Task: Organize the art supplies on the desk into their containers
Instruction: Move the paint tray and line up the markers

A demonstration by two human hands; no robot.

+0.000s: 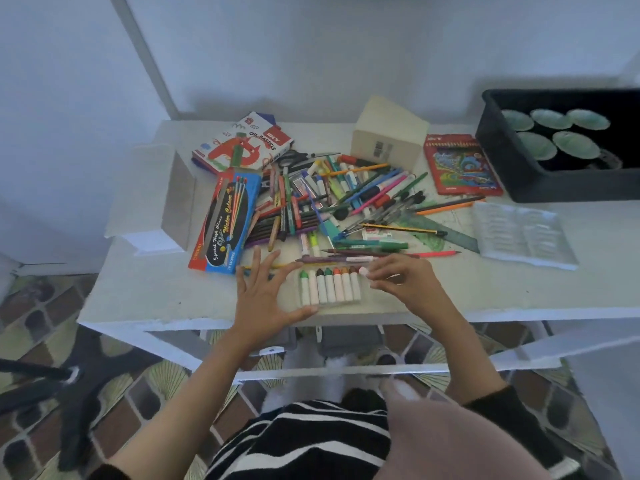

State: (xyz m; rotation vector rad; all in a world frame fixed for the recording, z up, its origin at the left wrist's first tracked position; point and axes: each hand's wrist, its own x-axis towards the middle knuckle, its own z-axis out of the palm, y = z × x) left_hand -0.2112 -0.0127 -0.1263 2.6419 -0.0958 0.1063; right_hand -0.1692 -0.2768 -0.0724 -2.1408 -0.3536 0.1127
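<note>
- Left hand (263,292): flat on desk (156,299) near front edge, fingers straight and spread, thumb under the crayon row (329,287); grips nothing.
- Right hand (401,280): fingers curled, pinching a pink-tipped crayon (363,270) at the row's right end.

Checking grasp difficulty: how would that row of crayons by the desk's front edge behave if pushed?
The crayon row: round barrels, likely to roll and scatter apart. Short, probably light. The desk edge is close, so some could drop.
</note>
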